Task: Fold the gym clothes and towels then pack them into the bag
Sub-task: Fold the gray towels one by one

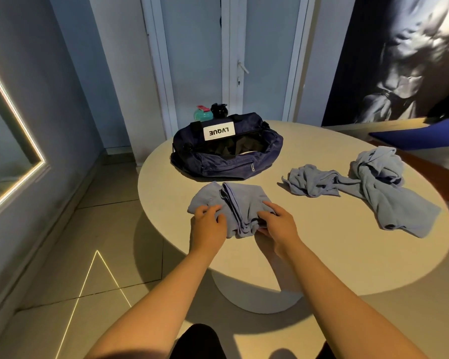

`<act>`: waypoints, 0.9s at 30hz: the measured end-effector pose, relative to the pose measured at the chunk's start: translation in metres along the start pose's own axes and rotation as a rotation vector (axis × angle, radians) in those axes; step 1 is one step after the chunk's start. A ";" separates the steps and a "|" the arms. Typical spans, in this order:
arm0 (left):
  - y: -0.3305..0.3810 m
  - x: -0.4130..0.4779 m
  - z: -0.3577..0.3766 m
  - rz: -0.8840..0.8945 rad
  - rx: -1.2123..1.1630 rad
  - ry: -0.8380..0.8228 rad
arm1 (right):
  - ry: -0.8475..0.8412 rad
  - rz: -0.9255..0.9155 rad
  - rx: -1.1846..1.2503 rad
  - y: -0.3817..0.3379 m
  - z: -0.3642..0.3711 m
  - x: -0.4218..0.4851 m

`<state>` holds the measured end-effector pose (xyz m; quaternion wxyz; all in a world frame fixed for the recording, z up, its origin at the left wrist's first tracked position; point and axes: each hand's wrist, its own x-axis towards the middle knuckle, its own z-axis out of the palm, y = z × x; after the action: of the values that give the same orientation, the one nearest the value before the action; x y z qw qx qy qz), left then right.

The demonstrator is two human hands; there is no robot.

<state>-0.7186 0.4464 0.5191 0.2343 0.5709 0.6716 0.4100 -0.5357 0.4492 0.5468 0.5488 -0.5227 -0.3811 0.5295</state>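
Note:
A light-blue cloth (240, 203), partly folded, lies on the round beige table (322, 250) near its front-left edge. My left hand (209, 221) grips its left side with curled fingers. My right hand (278, 221) pinches its near right edge, the thumb tucked under the fabric. Behind the cloth stands a navy duffel bag (226, 154) with a white label, its top unzipped and dark inside. To the right lie a small crumpled blue cloth (311, 182) and a larger crumpled blue garment (384, 187), touching each other.
A teal bottle (203, 114) and a black bottle (219, 110) stand behind the bag at the table's far edge. A white door (244, 60) is beyond. A lit mirror (11, 141) hangs on the left wall. A blue mat (420, 136) lies at the right.

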 end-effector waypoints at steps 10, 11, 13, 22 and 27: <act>0.013 0.006 -0.006 -0.005 0.272 -0.104 | 0.162 -0.256 -0.003 -0.021 -0.007 -0.006; 0.015 0.008 -0.005 -0.003 0.269 -0.135 | 0.143 -0.254 -0.040 -0.022 -0.004 -0.006; 0.017 0.007 -0.003 0.025 0.265 -0.137 | 0.118 -0.216 -0.171 -0.023 0.001 -0.003; 0.056 -0.011 0.037 -0.177 0.026 -0.187 | 0.219 -0.461 -0.200 -0.064 0.014 0.010; 0.053 -0.018 0.051 -0.187 -0.212 -0.138 | 0.236 -0.056 -0.257 -0.024 0.003 0.000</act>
<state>-0.6441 0.4445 0.5320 0.3762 0.5049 0.6568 0.4148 -0.5342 0.4518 0.5706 0.5329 -0.6362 -0.3933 0.3958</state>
